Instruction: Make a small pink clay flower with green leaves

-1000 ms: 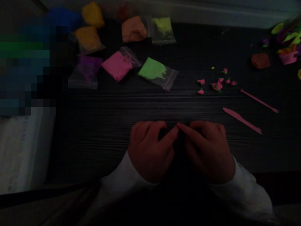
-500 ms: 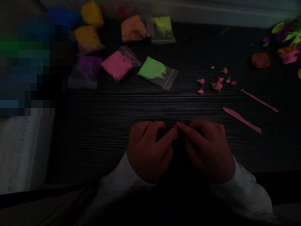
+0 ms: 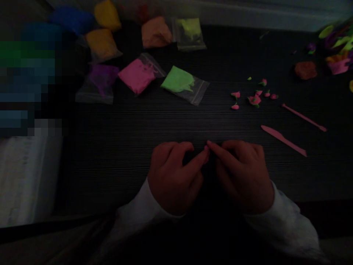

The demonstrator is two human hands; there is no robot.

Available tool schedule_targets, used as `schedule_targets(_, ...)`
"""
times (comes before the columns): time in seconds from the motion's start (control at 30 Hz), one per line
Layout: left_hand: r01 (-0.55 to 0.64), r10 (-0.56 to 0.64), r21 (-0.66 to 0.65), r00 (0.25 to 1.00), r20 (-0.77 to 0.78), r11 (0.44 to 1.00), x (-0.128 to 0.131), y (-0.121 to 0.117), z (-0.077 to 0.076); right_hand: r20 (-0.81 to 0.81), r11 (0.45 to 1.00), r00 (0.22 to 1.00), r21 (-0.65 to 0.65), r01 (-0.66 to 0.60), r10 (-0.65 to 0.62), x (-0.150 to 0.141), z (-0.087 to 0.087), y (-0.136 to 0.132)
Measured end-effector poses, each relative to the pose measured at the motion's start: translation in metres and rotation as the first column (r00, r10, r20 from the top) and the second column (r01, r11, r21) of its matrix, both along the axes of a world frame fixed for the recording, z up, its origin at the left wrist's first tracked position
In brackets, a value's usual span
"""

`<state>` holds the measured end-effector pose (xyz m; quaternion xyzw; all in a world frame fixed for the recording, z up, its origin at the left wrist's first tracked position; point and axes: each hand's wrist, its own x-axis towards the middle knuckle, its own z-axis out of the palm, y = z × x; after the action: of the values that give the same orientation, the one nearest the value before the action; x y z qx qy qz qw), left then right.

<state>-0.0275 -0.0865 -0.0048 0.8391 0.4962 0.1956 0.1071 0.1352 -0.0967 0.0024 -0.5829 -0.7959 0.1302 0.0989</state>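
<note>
My left hand [image 3: 175, 176] is closed in a pinch on a small piece of pink clay [image 3: 206, 150], most of it hidden by the index finger and thumb. Just to its right, my right hand [image 3: 244, 175] stretches its index finger toward the clay, the tip very near it. The thumb sits lower and apart from that finger; the other fingers are curled. Beyond my right hand lie several small pink clay flowers with green leaves, among them a bigger bloom [image 3: 254, 100]. A pink modelling knife [image 3: 284, 140] and a thin pink modelling stick [image 3: 305, 117] rest to the right.
Bags of clay stand at the back: pink [image 3: 138, 76], green [image 3: 179, 80], purple [image 3: 103, 79], orange [image 3: 102, 44] and yellow-green [image 3: 191, 31]. A brown lump [image 3: 305, 70] sits at right by a pink pot [image 3: 339, 65]. A white box-like object [image 3: 30, 180] stands at left.
My right index fingertip has lifted slightly away from the left fingertip, showing more of the pink clay. My left hand is nearly still.
</note>
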Motion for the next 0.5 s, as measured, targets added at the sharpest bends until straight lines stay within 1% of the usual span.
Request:
schedule_targets(0.23, 0.000, 0.000, 0.005, 1.000, 0.001, 1.000, 0.0001, -0.0007, -0.0001, -0.019, 0.999, 0.999, 0.018, -0.026, 0.027, 0.0023, -0.0003, -0.0011)
schedule_targets(0.37, 0.001, -0.001, 0.003, 1.000, 0.003, 1.000, -0.0005, -0.0009, -0.0006, -0.051, 0.999, 0.998, 0.029, -0.018, 0.020, 0.0033, -0.0012, -0.0012)
schedule_targets(0.5, 0.012, -0.012, -0.008, 1.000, 0.006, 1.000, -0.0007, -0.0006, -0.0002, -0.050, 1.000, 0.999, 0.021, -0.019, 0.020, 0.0034, -0.0012, -0.0017)
